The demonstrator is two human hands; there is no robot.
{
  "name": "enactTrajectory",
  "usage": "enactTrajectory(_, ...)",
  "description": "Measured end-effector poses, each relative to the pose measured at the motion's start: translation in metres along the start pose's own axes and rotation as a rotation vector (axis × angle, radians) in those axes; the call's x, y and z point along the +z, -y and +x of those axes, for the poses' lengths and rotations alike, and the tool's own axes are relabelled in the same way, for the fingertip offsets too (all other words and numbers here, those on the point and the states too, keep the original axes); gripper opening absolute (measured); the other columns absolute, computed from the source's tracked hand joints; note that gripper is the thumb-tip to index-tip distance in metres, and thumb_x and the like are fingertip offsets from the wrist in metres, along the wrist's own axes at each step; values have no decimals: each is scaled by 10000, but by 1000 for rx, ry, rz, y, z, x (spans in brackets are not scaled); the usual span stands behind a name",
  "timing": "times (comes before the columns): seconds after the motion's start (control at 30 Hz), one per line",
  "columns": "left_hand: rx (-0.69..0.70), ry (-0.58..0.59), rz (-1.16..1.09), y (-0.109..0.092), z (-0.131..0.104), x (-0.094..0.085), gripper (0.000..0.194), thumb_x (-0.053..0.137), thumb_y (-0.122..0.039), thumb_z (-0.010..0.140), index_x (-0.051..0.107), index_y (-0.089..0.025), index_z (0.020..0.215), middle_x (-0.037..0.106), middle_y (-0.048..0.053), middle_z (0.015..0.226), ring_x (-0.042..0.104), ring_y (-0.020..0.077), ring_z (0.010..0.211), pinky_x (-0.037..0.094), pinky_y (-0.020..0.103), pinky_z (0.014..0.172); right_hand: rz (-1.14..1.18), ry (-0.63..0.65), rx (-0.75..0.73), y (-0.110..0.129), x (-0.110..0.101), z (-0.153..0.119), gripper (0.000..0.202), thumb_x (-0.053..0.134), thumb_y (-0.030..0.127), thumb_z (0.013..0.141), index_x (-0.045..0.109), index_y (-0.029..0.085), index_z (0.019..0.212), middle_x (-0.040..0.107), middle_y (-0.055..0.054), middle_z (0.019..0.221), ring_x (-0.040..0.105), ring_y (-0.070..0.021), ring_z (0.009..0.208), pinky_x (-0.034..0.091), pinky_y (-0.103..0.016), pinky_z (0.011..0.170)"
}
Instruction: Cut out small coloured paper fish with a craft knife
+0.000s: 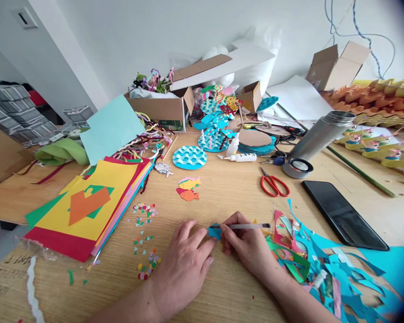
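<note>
A pen (251,226) is pinched between the thumb and fingers of my right hand (252,249), its tip at a small blue paper piece (215,232). My left hand (182,264) rests on the table, and its fingertips hold the left edge of that piece against the wood. Part of the blue paper's outline is hidden by my fingers. Beyond my hands lie paper fish cut-outs (190,183) in yellow, orange, pink and green. Left of my left hand, small coloured paper dots and triangles (144,213) are scattered in groups.
Coloured paper sheets (117,172) are stacked at left. Paper scraps (323,264) pile up at right, near a black phone (343,215). Red-handled scissors (274,185), glue bottles (242,157), a wavy blue disc (189,157) and a steel flask (318,134) stand or lie farther back.
</note>
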State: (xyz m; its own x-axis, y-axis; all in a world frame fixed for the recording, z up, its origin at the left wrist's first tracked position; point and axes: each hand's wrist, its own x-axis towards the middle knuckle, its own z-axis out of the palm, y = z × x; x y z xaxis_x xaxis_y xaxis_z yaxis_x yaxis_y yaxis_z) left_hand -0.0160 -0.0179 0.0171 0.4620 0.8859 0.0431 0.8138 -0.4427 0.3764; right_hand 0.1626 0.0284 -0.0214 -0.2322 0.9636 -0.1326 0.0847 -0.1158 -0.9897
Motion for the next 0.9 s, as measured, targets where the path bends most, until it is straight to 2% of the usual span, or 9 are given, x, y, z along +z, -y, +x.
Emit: enactTrajectory(0.9, -8, 17, -11, -2, 0, -2, 254, 576, -197, 929, 582, -265, 1173, 555, 3, 1205, 381, 259, 1218, 324, 461, 1107, 8, -9, 2, 2, 1, -1, 351, 604, 549, 851, 492, 226, 771, 528, 71, 504, 505, -111, 390, 352, -221, 392)
